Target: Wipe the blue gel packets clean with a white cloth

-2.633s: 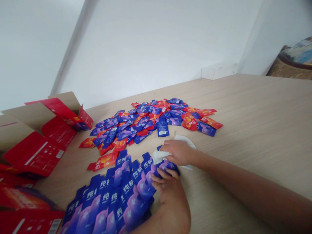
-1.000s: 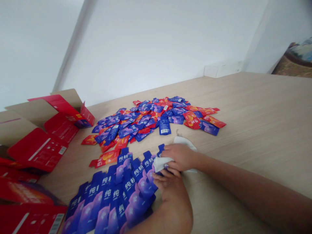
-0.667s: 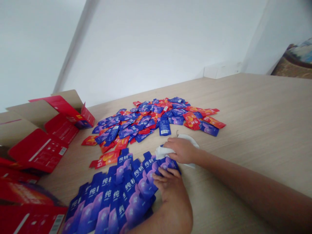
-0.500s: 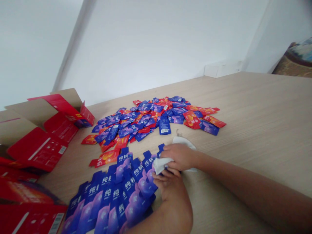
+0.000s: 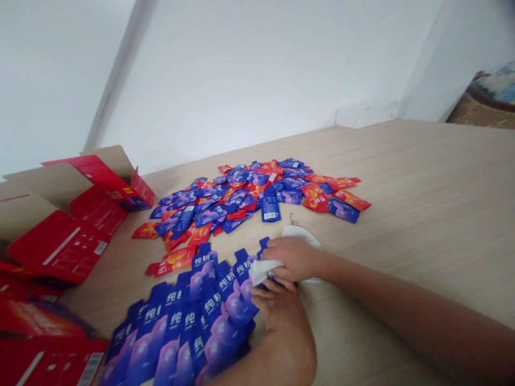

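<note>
My right hand (image 5: 292, 259) is closed on a white cloth (image 5: 261, 269) and presses it onto the far end of a fanned row of blue sachets (image 5: 193, 321). More of the cloth shows behind the hand. My left hand (image 5: 277, 305) lies right below, fingers bent onto the last blue sachet under the cloth, pinning it to the wooden table (image 5: 422, 203). Beyond both hands lies a loose heap of blue and red sachets (image 5: 253, 193).
Open red and brown cardboard cartons (image 5: 76, 214) stand at the left edge, with more red packaging (image 5: 40, 343) at the lower left. A single red sachet (image 5: 175, 261) lies between heap and row. A white wall (image 5: 261, 69) rises behind the table.
My right hand has rubbed the cloth back and forth over the end sachet, away from me and back toward me. My left hand has stayed on the sachet.
</note>
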`<action>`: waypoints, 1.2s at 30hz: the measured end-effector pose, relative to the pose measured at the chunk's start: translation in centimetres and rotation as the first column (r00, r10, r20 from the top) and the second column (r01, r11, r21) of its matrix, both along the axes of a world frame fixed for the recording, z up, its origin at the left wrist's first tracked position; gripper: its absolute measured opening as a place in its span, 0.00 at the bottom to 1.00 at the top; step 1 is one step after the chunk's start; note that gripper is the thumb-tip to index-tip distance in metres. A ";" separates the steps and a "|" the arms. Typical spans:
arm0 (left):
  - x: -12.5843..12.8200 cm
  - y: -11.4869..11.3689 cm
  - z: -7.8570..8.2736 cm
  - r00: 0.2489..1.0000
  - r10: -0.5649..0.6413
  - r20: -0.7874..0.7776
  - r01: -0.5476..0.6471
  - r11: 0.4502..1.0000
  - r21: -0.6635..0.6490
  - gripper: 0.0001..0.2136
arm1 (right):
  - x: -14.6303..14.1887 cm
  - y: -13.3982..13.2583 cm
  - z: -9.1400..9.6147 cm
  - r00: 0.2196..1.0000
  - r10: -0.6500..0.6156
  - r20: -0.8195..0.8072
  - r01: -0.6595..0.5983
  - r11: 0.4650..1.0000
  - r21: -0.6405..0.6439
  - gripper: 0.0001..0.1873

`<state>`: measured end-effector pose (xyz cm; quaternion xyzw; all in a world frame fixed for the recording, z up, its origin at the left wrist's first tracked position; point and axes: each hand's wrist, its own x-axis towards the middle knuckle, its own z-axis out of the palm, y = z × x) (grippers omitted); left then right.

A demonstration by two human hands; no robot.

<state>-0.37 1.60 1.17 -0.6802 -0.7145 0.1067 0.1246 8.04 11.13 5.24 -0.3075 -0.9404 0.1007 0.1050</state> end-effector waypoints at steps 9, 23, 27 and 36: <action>0.0 -0.6 1.9 0.965 -0.053 -0.255 0.041 0.998 -0.051 0.18 | 0.7 1.4 -0.4 0.972 -0.233 0.000 0.233 0.971 0.051 0.14; -0.4 -0.7 0.7 0.982 -0.073 -0.174 0.073 0.997 -0.011 0.19 | 0.8 1.6 -0.6 0.977 -0.215 0.004 0.215 0.975 0.053 0.14; -0.2 -0.5 0.4 1.000 -0.023 -0.007 0.023 1.000 0.019 0.18 | 0.8 0.9 0.0 0.985 -0.168 -0.048 0.171 0.984 0.058 0.14; -0.1 -0.4 0.4 0.996 0.018 0.089 -0.021 0.999 0.033 0.17 | 0.2 1.0 -0.4 0.988 -0.152 0.041 0.151 0.988 0.019 0.14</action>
